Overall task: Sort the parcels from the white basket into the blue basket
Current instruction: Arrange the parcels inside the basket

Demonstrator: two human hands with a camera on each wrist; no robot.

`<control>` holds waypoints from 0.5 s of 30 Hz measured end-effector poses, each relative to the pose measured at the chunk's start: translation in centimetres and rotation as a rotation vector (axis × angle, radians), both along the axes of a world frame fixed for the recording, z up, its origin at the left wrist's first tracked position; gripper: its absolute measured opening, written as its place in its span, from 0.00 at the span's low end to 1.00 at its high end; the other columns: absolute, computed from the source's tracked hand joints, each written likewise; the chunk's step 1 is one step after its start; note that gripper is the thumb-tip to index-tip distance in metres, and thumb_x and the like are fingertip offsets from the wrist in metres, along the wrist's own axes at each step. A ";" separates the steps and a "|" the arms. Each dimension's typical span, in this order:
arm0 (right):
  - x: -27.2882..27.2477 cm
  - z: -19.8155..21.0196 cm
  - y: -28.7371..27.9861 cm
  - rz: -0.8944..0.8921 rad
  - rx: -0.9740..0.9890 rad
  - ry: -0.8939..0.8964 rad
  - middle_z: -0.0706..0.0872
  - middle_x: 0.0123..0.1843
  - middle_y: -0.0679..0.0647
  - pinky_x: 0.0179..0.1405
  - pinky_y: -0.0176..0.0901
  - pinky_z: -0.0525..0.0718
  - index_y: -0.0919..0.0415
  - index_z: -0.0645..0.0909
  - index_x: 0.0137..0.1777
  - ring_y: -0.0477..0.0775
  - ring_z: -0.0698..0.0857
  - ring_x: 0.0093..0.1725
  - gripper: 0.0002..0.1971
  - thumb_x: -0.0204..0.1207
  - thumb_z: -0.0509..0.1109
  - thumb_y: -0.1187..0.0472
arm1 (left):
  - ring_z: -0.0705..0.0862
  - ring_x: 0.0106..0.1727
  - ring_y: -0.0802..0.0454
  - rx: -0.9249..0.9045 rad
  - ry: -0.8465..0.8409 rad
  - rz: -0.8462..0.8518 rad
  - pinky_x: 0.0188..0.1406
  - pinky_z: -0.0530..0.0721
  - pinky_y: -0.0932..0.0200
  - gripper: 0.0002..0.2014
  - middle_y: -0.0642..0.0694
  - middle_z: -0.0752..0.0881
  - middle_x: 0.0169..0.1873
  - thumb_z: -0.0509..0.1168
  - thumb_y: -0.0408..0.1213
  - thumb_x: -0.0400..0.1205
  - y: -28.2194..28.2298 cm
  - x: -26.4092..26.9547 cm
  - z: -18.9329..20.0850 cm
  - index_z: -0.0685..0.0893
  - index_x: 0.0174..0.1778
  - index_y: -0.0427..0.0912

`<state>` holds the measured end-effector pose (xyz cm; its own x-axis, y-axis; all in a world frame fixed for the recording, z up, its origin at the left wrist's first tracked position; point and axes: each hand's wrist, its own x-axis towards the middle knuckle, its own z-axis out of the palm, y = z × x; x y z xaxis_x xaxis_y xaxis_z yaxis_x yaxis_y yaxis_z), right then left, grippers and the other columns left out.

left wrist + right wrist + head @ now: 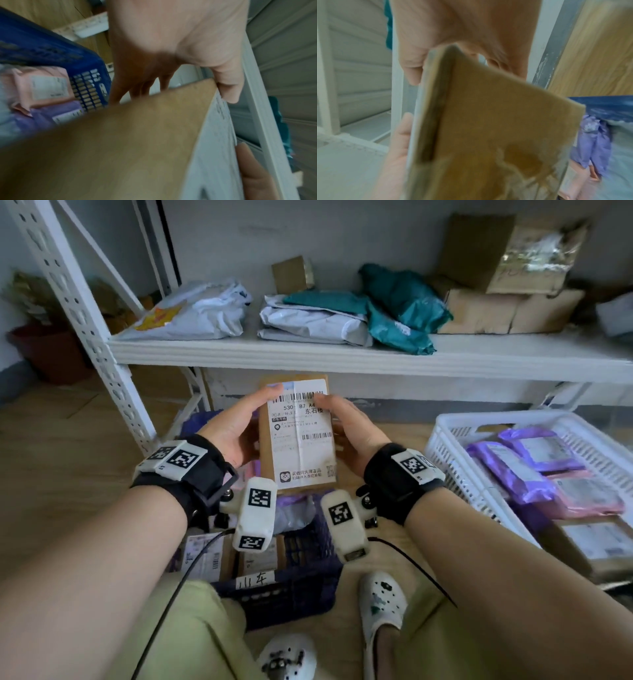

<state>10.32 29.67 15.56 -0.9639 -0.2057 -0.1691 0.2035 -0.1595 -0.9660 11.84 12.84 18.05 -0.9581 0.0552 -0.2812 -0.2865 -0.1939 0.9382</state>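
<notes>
I hold a flat brown cardboard parcel (297,433) with a white shipping label upright, above the blue basket (294,587). My left hand (239,426) grips its left edge, thumb on the label; my right hand (349,429) grips the right edge the same way. In the left wrist view the parcel (120,142) fills the frame, with my thumb on the label side and the other fingers behind. The right wrist view shows the parcel's brown back (496,128) pinched in my hand. The white basket (455,446) stands at the right with purple and pink bagged parcels (534,470).
A white metal shelf (342,354) stands ahead, carrying white and teal bags and cardboard boxes. The blue basket holds boxes and purple and pink bags (42,88). My feet in white shoes (383,601) rest on the wooden floor by the basket.
</notes>
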 end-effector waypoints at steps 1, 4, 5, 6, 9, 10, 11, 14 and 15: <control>0.7 0.6 1.0 -0.036 0.020 0.007 0.88 0.49 0.55 0.35 0.40 0.79 0.57 0.79 0.66 0.53 0.84 0.42 0.25 0.71 0.73 0.47 | 0.85 0.47 0.46 0.002 0.014 -0.020 0.58 0.76 0.51 0.08 0.44 0.91 0.39 0.70 0.48 0.76 1.1 -0.1 0.5 0.86 0.38 0.47; 2.7 2.5 5.0 -0.146 0.093 0.017 0.88 0.51 0.54 0.47 0.45 0.83 0.54 0.81 0.63 0.53 0.86 0.46 0.22 0.73 0.72 0.45 | 0.85 0.43 0.47 0.003 0.026 -0.156 0.52 0.81 0.53 0.11 0.45 0.91 0.38 0.68 0.50 0.76 4.9 -0.4 1.4 0.85 0.39 0.46; 3.6 3.1 6.4 -0.182 0.118 0.018 0.89 0.51 0.54 0.52 0.47 0.83 0.54 0.82 0.61 0.53 0.86 0.48 0.20 0.73 0.71 0.45 | 0.83 0.45 0.47 0.014 0.035 -0.207 0.48 0.78 0.53 0.11 0.46 0.90 0.37 0.68 0.51 0.76 6.3 -0.5 1.6 0.85 0.39 0.47; 4.4 3.8 7.9 -0.215 0.138 0.020 0.89 0.50 0.54 0.56 0.48 0.83 0.53 0.82 0.59 0.54 0.86 0.48 0.18 0.74 0.71 0.45 | 0.80 0.47 0.46 0.034 0.041 -0.247 0.46 0.74 0.53 0.11 0.46 0.88 0.39 0.70 0.52 0.75 7.6 -0.4 1.8 0.85 0.39 0.47; 7.3 5.8 11.8 -0.313 0.184 0.017 0.89 0.46 0.54 0.42 0.40 0.86 0.54 0.83 0.56 0.48 0.87 0.39 0.15 0.75 0.69 0.45 | 0.75 0.50 0.45 0.100 0.054 -0.349 0.47 0.69 0.52 0.10 0.43 0.84 0.44 0.71 0.51 0.73 11.7 0.2 2.4 0.85 0.43 0.49; 8.2 6.1 13.0 -0.343 0.192 0.013 0.89 0.44 0.53 0.35 0.36 0.84 0.54 0.82 0.55 0.45 0.87 0.34 0.15 0.76 0.69 0.45 | 0.76 0.48 0.45 0.112 0.072 -0.388 0.44 0.70 0.54 0.09 0.44 0.85 0.42 0.70 0.50 0.74 13.0 0.6 2.7 0.84 0.42 0.49; 9.1 6.4 13.9 -0.377 0.195 0.005 0.89 0.44 0.53 0.34 0.35 0.83 0.54 0.82 0.55 0.45 0.86 0.34 0.15 0.76 0.69 0.46 | 0.77 0.46 0.47 0.113 0.084 -0.432 0.42 0.72 0.56 0.09 0.46 0.85 0.39 0.69 0.50 0.75 14.2 1.0 3.0 0.84 0.42 0.49; 11.6 6.9 16.6 -0.464 0.205 -0.010 0.89 0.43 0.52 0.44 0.40 0.82 0.55 0.82 0.58 0.48 0.86 0.37 0.16 0.76 0.69 0.46 | 0.81 0.36 0.52 0.111 0.123 -0.535 0.32 0.77 0.63 0.08 0.50 0.84 0.33 0.66 0.51 0.77 17.0 2.0 3.5 0.82 0.41 0.51; 12.4 7.2 17.2 -0.488 0.208 -0.011 0.88 0.42 0.52 0.43 0.40 0.80 0.54 0.82 0.61 0.46 0.85 0.35 0.19 0.75 0.69 0.45 | 0.80 0.34 0.53 0.117 0.131 -0.565 0.27 0.76 0.65 0.08 0.51 0.83 0.32 0.65 0.51 0.78 17.7 2.2 3.7 0.81 0.42 0.51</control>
